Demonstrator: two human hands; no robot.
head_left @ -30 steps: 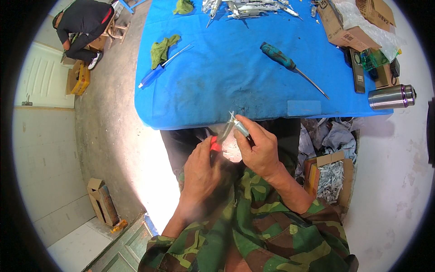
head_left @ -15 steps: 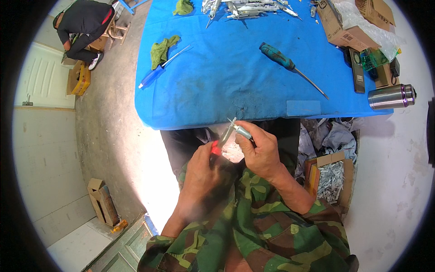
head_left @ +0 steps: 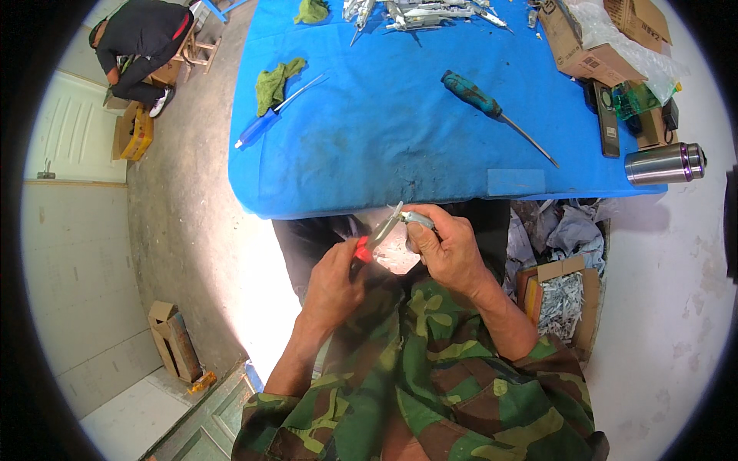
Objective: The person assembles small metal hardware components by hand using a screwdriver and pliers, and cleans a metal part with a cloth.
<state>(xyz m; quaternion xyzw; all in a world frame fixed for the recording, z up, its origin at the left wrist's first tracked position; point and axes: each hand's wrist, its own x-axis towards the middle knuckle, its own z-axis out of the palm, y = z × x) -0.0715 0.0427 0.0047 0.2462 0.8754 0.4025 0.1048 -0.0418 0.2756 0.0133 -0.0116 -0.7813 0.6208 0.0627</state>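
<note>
My left hand [head_left: 336,283] is closed around a red-handled metal tool [head_left: 382,231] that resembles pliers or snips; its exact kind is not clear. The tool's metal end slants up and to the right, in front of the table's near edge. Between the thumb and fingers of my right hand [head_left: 452,250] is a small silvery metal part [head_left: 417,219]. The far end of the tool meets the left end of this part, where a thin pale piece [head_left: 398,208] sticks up. Both hands are above my lap.
On the blue-covered table [head_left: 361,146] lie a green-handled screwdriver [head_left: 484,101], a blue-handled screwdriver [head_left: 261,127], a green cloth [head_left: 274,86] and piled metal parts [head_left: 430,14]. A steel flask [head_left: 663,164] lies at right. A box of scraps [head_left: 561,307] stands below; another person [head_left: 144,38] sits far left.
The metal part in my right hand has tilted from slanting to nearly level. My left hand has shifted slightly, and more of the red handle shows.
</note>
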